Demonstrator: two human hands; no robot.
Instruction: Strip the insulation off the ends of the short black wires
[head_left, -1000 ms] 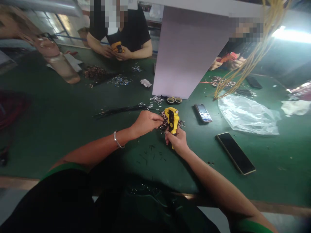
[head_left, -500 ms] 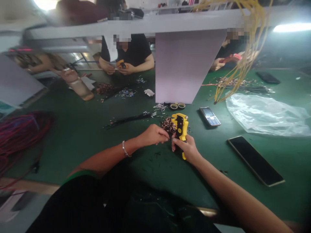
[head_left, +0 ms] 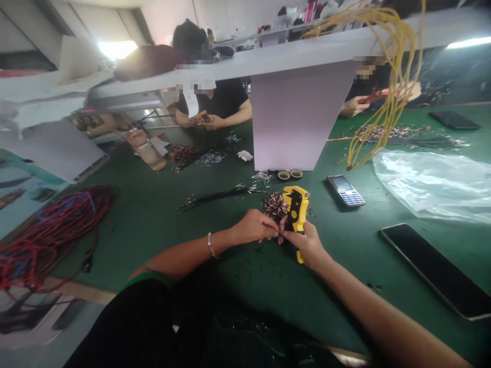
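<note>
Pliers (head_left: 296,208), yellow and black, fill the right hand (head_left: 310,242)

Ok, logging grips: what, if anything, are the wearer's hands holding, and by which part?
The right hand holds the yellow tool by its handle; whether the left hand pinches anything cannot be told.

From view centre: smartphone (head_left: 437,272) is lying at 4 o'clock | keypad phone (head_left: 346,191) and clear plastic bag (head_left: 431,185) are resting at 3 | yellow wires (head_left: 393,94) are dangling at 2 | red cables (head_left: 63,222) are lying looped at 9
</note>
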